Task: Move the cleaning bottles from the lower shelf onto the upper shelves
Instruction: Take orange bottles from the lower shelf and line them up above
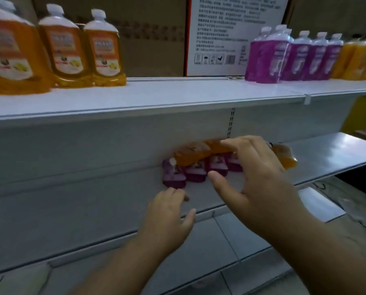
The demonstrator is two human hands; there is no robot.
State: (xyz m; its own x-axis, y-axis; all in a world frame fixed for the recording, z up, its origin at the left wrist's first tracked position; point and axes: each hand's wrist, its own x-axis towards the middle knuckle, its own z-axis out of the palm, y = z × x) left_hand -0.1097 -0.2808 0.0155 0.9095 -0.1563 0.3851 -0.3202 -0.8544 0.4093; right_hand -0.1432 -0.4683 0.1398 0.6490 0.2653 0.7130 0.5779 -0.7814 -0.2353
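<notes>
At the back of the lower shelf [71, 220] stand several purple bottles [195, 172], with orange bottles [191, 155] lying across their tops. One more orange bottle [284, 156] lies behind my right hand. My right hand [252, 177] reaches toward the pile, fingers and thumb spread wide, holding nothing. My left hand [169, 211] hovers lower, in front of the leftmost purple bottle [173, 176], fingers relaxed and empty. On the upper shelf [177, 92] stand three orange bottles [69, 47] at the left, and purple bottles [295, 56] at the right.
A white printed carton [224, 35] stands at the back of the upper shelf between the two bottle groups. More orange bottles [356, 58] stand at the far right. A bare shelf section [337, 154] lies right of the pile. A tiled floor [231, 262] shows below.
</notes>
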